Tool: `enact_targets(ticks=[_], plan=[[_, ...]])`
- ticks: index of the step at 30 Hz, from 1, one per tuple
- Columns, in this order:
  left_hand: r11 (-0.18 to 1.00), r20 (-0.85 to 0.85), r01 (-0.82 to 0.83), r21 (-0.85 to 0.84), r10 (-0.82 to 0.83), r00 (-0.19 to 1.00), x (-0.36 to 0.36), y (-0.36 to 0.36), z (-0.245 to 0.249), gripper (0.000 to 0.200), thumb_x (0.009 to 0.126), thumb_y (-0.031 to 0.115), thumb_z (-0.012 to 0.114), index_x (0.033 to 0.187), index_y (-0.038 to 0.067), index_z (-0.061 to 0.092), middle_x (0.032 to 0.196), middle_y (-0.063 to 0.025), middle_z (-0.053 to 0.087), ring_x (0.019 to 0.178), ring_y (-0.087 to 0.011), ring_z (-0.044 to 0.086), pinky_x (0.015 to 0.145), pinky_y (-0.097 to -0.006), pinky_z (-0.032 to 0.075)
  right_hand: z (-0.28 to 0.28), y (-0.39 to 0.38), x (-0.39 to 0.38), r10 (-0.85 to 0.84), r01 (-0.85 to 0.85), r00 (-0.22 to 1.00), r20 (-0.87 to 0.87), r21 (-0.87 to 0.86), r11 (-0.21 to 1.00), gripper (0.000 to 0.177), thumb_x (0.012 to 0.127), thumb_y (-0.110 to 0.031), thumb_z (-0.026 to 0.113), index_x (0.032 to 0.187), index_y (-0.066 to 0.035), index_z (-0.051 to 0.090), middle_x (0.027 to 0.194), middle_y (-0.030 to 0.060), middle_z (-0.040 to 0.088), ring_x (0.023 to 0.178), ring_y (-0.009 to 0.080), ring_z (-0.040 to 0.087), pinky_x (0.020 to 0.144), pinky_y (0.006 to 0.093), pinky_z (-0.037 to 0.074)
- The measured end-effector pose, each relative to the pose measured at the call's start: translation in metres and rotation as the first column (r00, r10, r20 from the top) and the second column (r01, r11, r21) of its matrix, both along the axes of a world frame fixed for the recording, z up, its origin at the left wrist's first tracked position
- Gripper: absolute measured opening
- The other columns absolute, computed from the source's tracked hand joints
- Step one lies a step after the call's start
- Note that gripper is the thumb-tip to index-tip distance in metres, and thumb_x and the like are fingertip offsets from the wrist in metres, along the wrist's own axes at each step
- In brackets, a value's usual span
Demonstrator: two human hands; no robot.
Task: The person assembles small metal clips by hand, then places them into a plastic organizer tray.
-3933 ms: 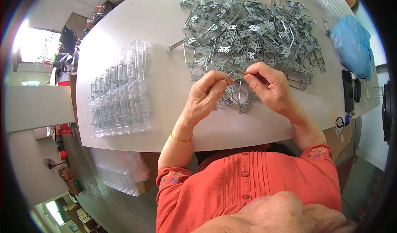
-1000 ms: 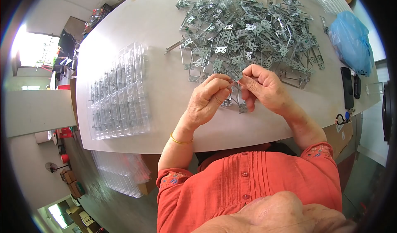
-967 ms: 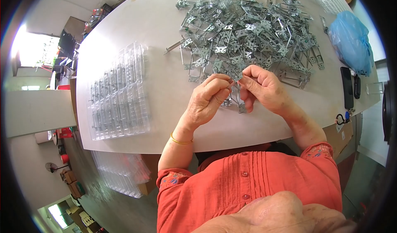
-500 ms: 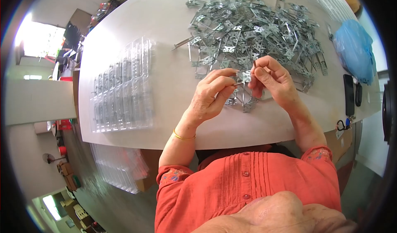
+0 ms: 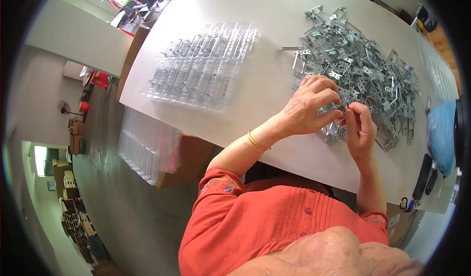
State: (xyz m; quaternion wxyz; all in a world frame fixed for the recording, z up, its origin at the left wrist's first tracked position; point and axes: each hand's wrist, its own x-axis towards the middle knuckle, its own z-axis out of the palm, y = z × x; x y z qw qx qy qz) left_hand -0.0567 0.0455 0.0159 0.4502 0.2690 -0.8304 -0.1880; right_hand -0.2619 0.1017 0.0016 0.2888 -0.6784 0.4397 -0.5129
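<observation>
My left hand (image 5: 314, 104) is at the near left edge of a pile of thin metal brackets (image 5: 363, 65). Its fingers are bent, with a gap between them and the thumb, and I see nothing held there. Close beside it, my right hand (image 5: 360, 131) is closed in a pinch, with thumb and forefinger on a small metal part (image 5: 347, 107). Most of that part is hidden by the fingertips. More brackets lie just behind and below both hands.
Clear plastic trays (image 5: 196, 70) with metal parts in their slots lie on the white table (image 5: 274, 26). A blue plastic bag (image 5: 441, 138) and a black phone-like object (image 5: 423, 175) are at the right. More clear trays (image 5: 147, 143) stand beside a cardboard box (image 5: 184, 161) below the table edge.
The view has swung left, so the table's contents appear farther right. The left fingers, earlier pinching a metal bracket, have spread apart. The right hand stays pinched.
</observation>
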Motion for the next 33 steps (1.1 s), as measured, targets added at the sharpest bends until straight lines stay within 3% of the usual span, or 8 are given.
enact_targets(ticks=[3,4,8,12,16,23,29,33], plan=[[0.999,0.026,-0.035,-0.022,0.036,0.999,-0.001,0.006,0.004,0.019,0.082,0.012,0.080,0.099,0.009,0.071,0.112,-0.0088,0.065,0.111,-0.0319,0.061,0.103,-0.0459,0.045,-0.004,0.001,0.000,0.014,-0.019,0.998,-0.066,-0.080,0.997,0.007,0.106,-0.003,0.057,0.112,0.000,0.059,0.095,0.0086,0.070,0.076,0.0105,0.065,0.068,0.0262,0.055],[0.998,0.021,-0.052,-0.035,0.053,0.998,-0.001,0.009,0.011,0.014,0.082,0.008,0.075,0.095,0.007,0.071,0.103,-0.0078,0.065,0.100,-0.0298,0.062,0.095,-0.0434,0.047,-0.006,0.001,0.000,0.022,-0.030,0.997,-0.078,-0.100,0.995,0.007,0.106,-0.003,0.057,0.113,0.000,0.059,0.096,0.0095,0.071,0.076,0.0115,0.066,0.068,0.0264,0.055],[0.995,0.095,-0.097,-0.001,0.096,0.991,0.003,0.014,0.014,0.009,0.084,0.008,0.072,0.090,0.005,0.068,0.091,-0.0085,0.064,0.090,-0.0291,0.061,0.087,-0.0421,0.046,-0.012,0.003,0.006,0.060,-0.071,0.995,-0.078,-0.149,0.986,0.010,0.106,-0.003,0.058,0.115,-0.001,0.060,0.101,0.0121,0.073,0.079,0.0151,0.071,0.068,0.0273,0.056],[0.976,0.117,-0.207,-0.067,0.214,0.970,0.021,0.019,0.024,0.009,0.083,0.006,0.073,0.092,0.006,0.070,0.092,-0.0092,0.066,0.093,-0.0306,0.063,0.089,-0.0432,0.048,-0.011,0.004,0.009,0.144,-0.138,0.989,0.031,-0.152,0.979,0.013,0.106,-0.002,0.059,0.118,-0.003,0.061,0.101,0.0116,0.075,0.081,0.0167,0.073,0.069,0.0284,0.057],[0.918,0.106,-0.361,-0.163,0.380,0.919,0.071,0.006,0.035,0.012,0.083,0.000,0.076,0.093,0.006,0.073,0.092,-0.0100,0.068,0.093,-0.0316,0.065,0.086,-0.0426,0.050,-0.007,0.007,0.009,0.219,-0.219,0.976,-0.014,-0.097,0.971,0.013,0.104,0.000,0.060,0.116,-0.003,0.062,0.100,0.0123,0.075,0.078,0.0173,0.073,0.067,0.0292,0.057],[0.751,0.276,-0.608,-0.258,0.660,0.699,0.187,-0.050,0.040,0.009,0.089,0.009,0.075,0.096,0.006,0.078,0.095,-0.0105,0.071,0.094,-0.0306,0.067,0.088,-0.0414,0.052,-0.009,0.010,0.019,0.358,-0.371,0.925,-0.127,-0.105,0.922,0.017,0.094,0.003,0.069,0.109,-0.003,0.063,0.090,0.0111,0.072,0.073,0.0250,0.072,0.063,0.0338,0.058],[0.717,0.404,-0.670,-0.194,0.680,0.611,0.241,-0.093,0.018,0.011,0.091,0.012,0.073,0.099,0.007,0.079,0.096,-0.0111,0.070,0.098,-0.0310,0.066,0.088,-0.0413,0.051,-0.014,0.008,0.023,0.375,-0.397,0.909,-0.183,-0.102,0.912,0.019,0.092,0.000,0.072,0.108,-0.004,0.063,0.089,0.0138,0.072,0.071,0.0310,0.069,0.061,0.0379,0.055],[0.713,0.493,-0.648,-0.268,0.679,0.544,0.249,-0.108,0.004,0.011,0.089,0.013,0.075,0.098,0.010,0.080,0.098,-0.0090,0.070,0.101,-0.0299,0.064,0.092,-0.0414,0.050,-0.011,0.008,0.022,0.386,-0.408,0.904,-0.185,-0.096,0.908,0.020,0.091,0.001,0.073,0.108,-0.005,0.064,0.089,0.0131,0.072,0.071,0.0315,0.069,0.062,0.0383,0.055]])
